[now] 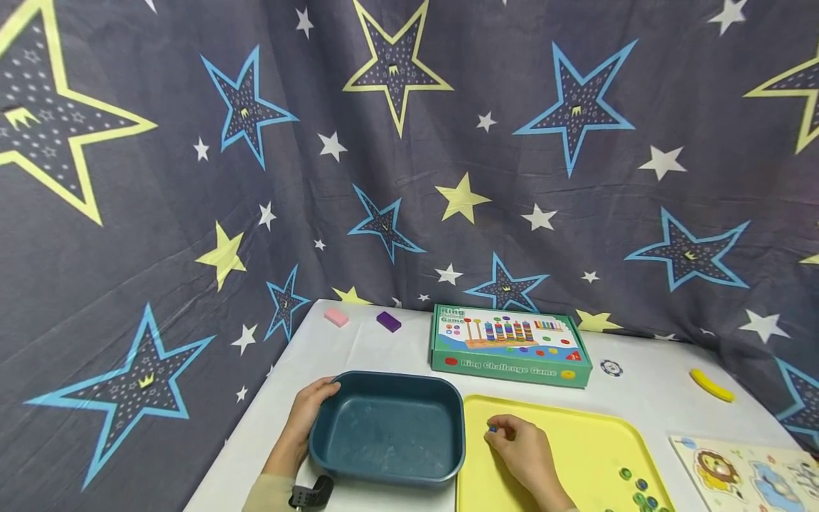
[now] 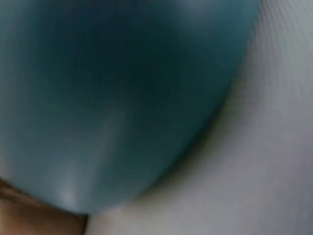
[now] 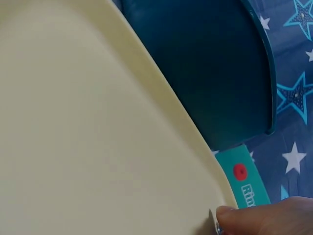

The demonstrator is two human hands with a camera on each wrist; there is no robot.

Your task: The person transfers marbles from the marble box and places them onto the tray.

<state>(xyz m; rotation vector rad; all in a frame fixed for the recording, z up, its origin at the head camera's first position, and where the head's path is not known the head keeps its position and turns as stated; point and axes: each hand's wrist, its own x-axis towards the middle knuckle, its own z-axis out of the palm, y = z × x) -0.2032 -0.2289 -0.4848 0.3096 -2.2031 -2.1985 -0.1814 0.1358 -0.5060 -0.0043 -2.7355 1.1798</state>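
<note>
My left hand [image 1: 306, 414] grips the left rim of a dark teal plastic bin [image 1: 387, 479], its thumb over the edge and its fingers along the outer wall. That bin's curved wall [image 2: 122, 98] fills much of the left wrist view. Over the yellow tray [image 1: 576, 434], my right hand [image 1: 527, 453] pinches a small blue marble [image 1: 493, 429] between thumb and fingertips. In the right wrist view only part of the right hand [image 3: 269, 218] shows, at the tray's edge, with the marble mostly hidden. Several green and blue marbles [image 1: 642, 485] lie in the tray's near right corner.
Behind the tray lies a green Ring Challenge Game box [image 1: 512, 366]. Pink [image 1: 336, 317] and purple [image 1: 388, 321] blocks sit at the back left. To the right are a poker chip [image 1: 611, 368], a yellow toy banana [image 1: 712, 385] and an animal puzzle board [image 1: 745, 473].
</note>
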